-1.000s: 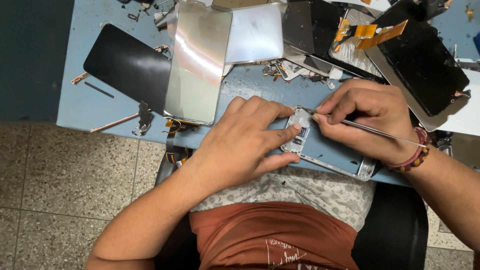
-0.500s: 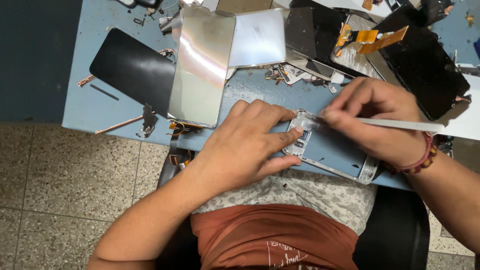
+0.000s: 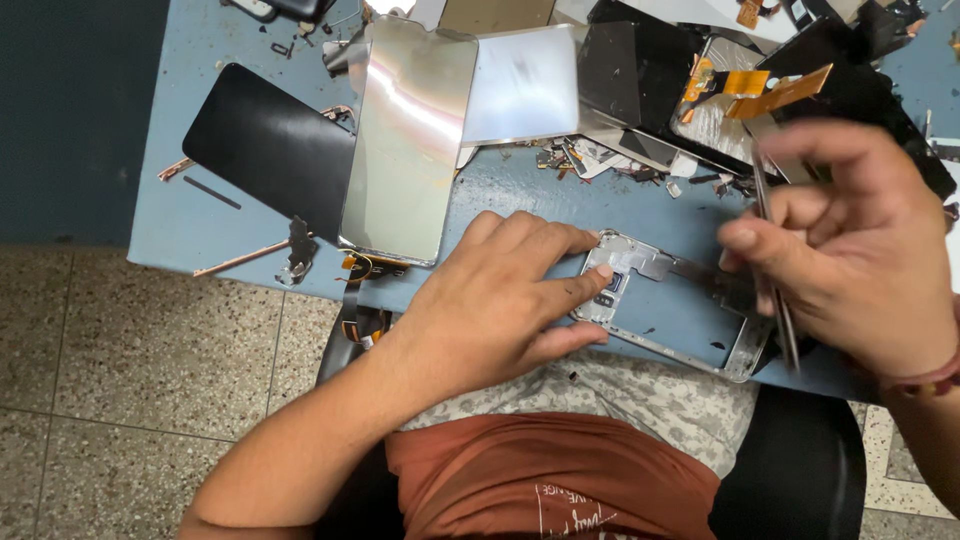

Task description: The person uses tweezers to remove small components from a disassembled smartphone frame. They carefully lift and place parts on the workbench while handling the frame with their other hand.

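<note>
Where the blue surface [image 3: 200, 235] met the person's lap, a silvery phone frame [image 3: 670, 305] lay flat at the near edge, stripped to its metal rim and a bare blue inner panel, with small parts clustered at its left end. Its long axis ran left to right, dipping slightly toward the right. The left hand [image 3: 500, 300] was spread flat, fingertips pressing the frame's left end. The right hand [image 3: 850, 250] hovered over the right end, pinching thin metal tweezers [image 3: 775, 270] that pointed down toward it. Farther back lay a reflective screen panel [image 3: 405, 140], a black glass panel [image 3: 265, 150] and a heap of dismantled phone parts [image 3: 700, 80].
</note>
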Available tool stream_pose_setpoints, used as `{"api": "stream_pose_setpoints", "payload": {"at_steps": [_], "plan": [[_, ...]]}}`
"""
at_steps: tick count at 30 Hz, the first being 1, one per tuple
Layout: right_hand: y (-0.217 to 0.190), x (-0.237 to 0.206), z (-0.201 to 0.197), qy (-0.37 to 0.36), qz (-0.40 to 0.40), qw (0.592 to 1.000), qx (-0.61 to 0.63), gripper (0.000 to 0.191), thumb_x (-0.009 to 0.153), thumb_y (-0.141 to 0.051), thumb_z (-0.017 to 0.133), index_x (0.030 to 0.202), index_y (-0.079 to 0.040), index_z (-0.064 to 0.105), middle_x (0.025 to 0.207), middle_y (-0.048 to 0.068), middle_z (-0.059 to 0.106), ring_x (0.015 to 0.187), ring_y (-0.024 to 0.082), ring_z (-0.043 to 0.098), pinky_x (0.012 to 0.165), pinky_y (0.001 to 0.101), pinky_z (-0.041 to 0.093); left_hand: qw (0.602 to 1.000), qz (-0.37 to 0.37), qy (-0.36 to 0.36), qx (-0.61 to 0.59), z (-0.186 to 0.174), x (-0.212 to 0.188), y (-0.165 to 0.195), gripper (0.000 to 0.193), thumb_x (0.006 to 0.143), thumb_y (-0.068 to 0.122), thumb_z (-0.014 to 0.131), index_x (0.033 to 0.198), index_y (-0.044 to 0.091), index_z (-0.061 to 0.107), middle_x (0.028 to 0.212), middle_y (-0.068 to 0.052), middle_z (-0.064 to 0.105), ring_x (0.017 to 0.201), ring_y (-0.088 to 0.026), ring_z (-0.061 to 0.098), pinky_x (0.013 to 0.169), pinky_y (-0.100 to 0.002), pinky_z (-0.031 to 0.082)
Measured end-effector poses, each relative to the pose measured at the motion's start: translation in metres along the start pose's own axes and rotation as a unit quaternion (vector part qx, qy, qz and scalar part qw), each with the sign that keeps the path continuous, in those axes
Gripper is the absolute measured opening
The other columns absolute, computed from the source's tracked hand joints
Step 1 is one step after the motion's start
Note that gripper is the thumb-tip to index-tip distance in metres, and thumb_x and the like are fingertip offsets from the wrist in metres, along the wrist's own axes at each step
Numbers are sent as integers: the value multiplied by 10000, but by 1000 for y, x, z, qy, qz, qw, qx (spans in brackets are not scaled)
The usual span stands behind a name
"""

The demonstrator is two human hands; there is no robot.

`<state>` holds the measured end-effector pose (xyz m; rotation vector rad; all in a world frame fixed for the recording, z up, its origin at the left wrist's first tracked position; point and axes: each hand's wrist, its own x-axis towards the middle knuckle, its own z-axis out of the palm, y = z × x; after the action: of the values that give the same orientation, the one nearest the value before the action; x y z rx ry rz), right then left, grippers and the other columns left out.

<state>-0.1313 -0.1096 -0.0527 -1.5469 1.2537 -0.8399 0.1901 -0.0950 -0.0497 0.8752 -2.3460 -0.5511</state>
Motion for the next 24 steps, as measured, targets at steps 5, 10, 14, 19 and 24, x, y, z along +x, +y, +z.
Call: {"api": "stream_pose_setpoints", "payload": {"at_steps": [5, 10, 14, 19, 24], "plan": [[4, 12, -14, -90, 50, 981, 161, 151, 1090, -6, 571, 1182, 87, 647, 987, 223, 727, 696, 213, 713, 619, 332, 601, 1000, 6, 8, 3, 1, 11, -8, 455, 861, 366, 827, 1198, 71, 748, 1291, -86, 643, 1155, -261, 582, 950, -390, 439], [11, 43, -16, -151, 37, 958, 241, 293, 930, -50, 698, 1191, 25, 589, 1034, 218, 712, 965, 269, 749, 811, 410, 666, 1000, 4, 11, -1, 1, 20, -19, 457, 850, 359, 832, 1193, 69, 747, 1294, -89, 643, 1162, -265, 582, 955, -392, 441], [15, 53, -4, -138, -28, 982, 127, 285, 957, -162, 657, 1168, 28, 636, 1011, 175, 705, 933, 238, 753, 868, 376, 672, 1000, 5, 10, -5, 1, 27, -28, 459, 851, 359, 831, 1195, 67, 746, 1297, -89, 643, 1161, -265, 582, 958, -394, 439], [8, 59, 5, -95, -143, 984, -57, 297, 1003, -200, 548, 1180, 2, 676, 1097, 122, 676, 973, 181, 734, 867, 283, 630, 1000, 1, 5, -1, 2, 33, -35, 463, 856, 364, 825, 1206, 71, 749, 1296, -83, 643, 1159, -263, 578, 959, -396, 436], [-3, 59, 10, -91, -182, 958, -204, 254, 925, -163, 698, 1130, -15, 729, 1081, 134, 752, 934, 196, 755, 809, 284, 607, 1000, 1, 1, 2, 4, 35, -37, 474, 859, 376, 819, 1214, 70, 747, 1301, -81, 640, 1164, -256, 572, 965, -394, 434]]}}
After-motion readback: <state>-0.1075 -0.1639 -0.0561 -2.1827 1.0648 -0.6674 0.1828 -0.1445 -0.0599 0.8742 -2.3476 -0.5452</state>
